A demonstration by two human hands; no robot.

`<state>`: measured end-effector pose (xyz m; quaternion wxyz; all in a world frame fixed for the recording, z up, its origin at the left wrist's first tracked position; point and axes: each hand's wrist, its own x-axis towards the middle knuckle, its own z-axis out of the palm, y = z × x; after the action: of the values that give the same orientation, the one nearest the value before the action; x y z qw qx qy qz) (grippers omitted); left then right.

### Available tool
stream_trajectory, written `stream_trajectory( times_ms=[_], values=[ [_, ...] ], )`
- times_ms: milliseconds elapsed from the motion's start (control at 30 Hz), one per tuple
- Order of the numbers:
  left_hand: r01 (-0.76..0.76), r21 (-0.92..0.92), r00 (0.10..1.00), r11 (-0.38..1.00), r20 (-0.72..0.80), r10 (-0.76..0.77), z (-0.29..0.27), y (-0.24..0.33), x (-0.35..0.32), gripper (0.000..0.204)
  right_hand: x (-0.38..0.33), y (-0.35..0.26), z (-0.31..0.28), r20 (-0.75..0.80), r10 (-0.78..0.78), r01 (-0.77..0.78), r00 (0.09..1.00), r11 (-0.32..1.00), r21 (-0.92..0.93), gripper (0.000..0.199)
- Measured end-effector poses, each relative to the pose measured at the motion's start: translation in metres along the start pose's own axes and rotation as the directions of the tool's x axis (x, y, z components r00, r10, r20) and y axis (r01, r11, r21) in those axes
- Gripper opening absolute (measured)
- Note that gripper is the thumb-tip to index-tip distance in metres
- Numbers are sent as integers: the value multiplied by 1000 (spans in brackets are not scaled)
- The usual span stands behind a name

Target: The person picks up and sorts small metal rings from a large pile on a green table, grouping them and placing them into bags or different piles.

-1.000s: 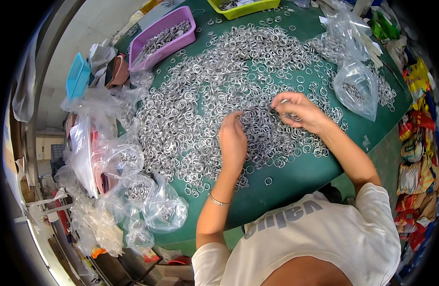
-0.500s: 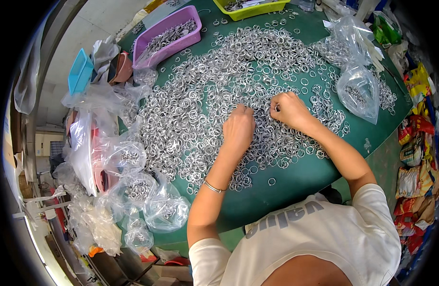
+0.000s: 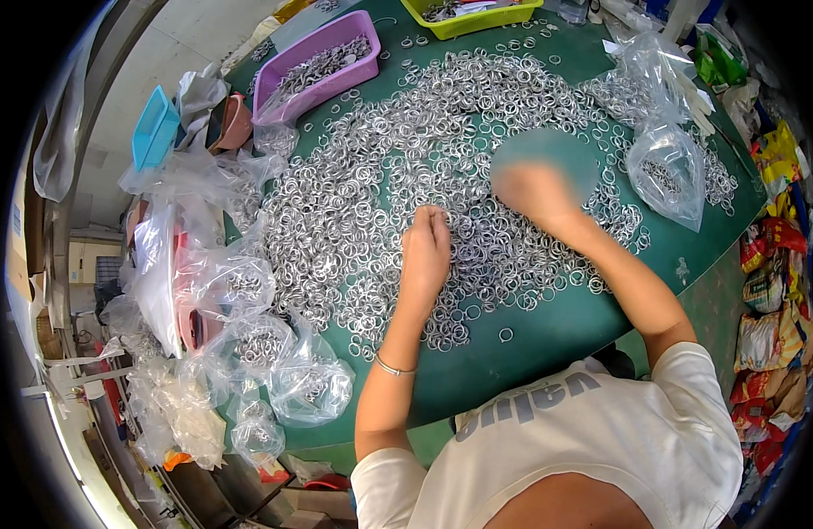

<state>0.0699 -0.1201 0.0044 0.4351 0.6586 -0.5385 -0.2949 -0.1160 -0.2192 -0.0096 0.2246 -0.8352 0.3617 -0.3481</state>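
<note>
Silver metal rings (image 3: 323, 225) lie heaped and scattered over a green table (image 3: 552, 346). My left hand (image 3: 427, 251) is over the near middle of the rings, its fingers bent and pressed together. Whatever those fingers hold, if anything, is hidden. A thin bracelet (image 3: 394, 368) circles my left wrist. To the right, my right hand (image 3: 540, 196) is over the rings too, under a round blurred patch that hides its fingers. The two hands are apart, with rings between them.
A purple basin (image 3: 376, 66) of grey metal pieces and a yellow-green tray (image 3: 477, 25) stand at the far side. Clear plastic bags (image 3: 314, 392) with rings lie at left, another bag (image 3: 671, 189) at right. A blue container (image 3: 153, 130) is at far left.
My left hand has moved slightly left and nearer to me, away from my right hand. My right hand has shifted a little, and a blur now covers it.
</note>
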Motion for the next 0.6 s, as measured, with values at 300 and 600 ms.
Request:
stream_trajectory(
  times_ms=[300,600],
  values=[
    [413,-911,887,-1,402,-227,-17,14,-8,22,14,-34,-40,378,526,-369,762,-127,921,21],
    [485,-674,873,557,343,-346,-7,10,-6,23,-1,5,16,65,-16,25,998,990,-135,7]
  ],
)
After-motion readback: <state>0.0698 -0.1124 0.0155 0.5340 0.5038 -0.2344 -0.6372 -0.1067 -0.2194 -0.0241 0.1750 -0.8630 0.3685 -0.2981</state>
